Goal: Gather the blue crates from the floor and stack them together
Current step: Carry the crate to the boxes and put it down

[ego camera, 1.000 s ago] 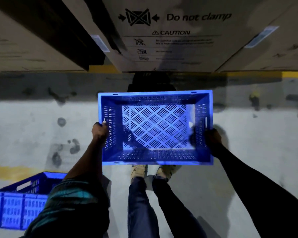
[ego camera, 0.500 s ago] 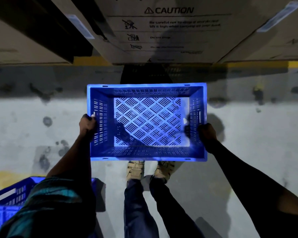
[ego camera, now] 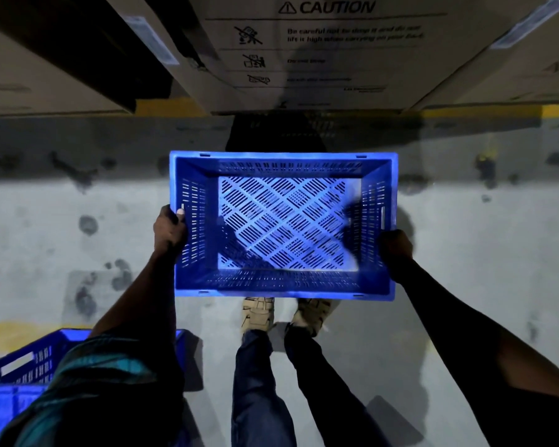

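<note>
Blue crate (ego camera: 283,224) is mid-frame, held level and open side up above the shoes (ego camera: 284,312), off the floor. Left hand (ego camera: 169,230) grips the left short wall, thumb hooked over the rim, fingers wrapped round the outside. Right hand (ego camera: 395,248) is on the right short wall in shadow, fingers look curled under the rim; the grip looks firm but detail is dark.

Second blue crate (ego camera: 23,362) sits on the floor at lower left, partly behind the left sleeve. Likely the stack target.

To do it well: turn left, keep the crate level, line up the rims square over the floor crate, lower straight so it nests, release only once it seats. Watch fingers at the rims.

Floor (ego camera: 465,253) is pale concrete, stained with dark spots, with yellow lines (ego camera: 171,108). Big cardboard boxes (ego camera: 320,53) with CAUTION print fill the top of frame. Lighting is dim.
</note>
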Motion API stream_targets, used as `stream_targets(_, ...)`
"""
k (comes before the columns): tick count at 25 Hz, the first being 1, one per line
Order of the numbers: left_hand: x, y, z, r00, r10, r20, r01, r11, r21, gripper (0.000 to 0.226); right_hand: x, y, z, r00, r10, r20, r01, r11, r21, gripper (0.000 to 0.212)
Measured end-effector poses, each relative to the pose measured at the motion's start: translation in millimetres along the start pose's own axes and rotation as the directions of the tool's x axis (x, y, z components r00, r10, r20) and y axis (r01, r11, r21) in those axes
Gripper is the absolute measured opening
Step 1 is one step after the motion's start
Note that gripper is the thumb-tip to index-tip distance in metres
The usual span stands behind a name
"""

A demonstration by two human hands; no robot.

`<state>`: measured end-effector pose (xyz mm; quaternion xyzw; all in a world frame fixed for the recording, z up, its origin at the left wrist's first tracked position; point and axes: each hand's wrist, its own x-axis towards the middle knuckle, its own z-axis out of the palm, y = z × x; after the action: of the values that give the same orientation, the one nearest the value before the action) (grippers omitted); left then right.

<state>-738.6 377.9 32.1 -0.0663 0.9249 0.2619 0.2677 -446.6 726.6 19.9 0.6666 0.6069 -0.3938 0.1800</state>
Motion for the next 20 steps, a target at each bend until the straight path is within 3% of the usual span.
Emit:
stream_targets(5,-0.7,1.1,-2.2,1.0,0.023,0.002,-0.023,1.0,0.007,0.024,-7.9,-3.7,-0.8,1.0,0.01,0.003,-0.01,1.0,-0.01,0.033)
stream_targets(11,-2.7,5.0,1.5,0.994,-0.099,0.053,0.095,0.994,0.062,0.027,-21.9,0.8,-2.0,0.999,0.019,0.034,-0.02,1.0,0.008,0.038)
stream_targets(14,-5.8,6.2,-0.5,0.988,-0.137,0.076,0.127,0.984,0.123,0.015,-28.8,3.2,-3.1,0.998,0.01,0.064,-0.012,1.0,0.026,0.037)
stream_targets(20,-5.6,10.2,-3.7,0.982,-0.158,0.103,0.143,0.98,0.142,0.013,-29.7,-6.7,-2.5,0.994,0.084,0.064,-0.094,0.98,0.177,0.055)
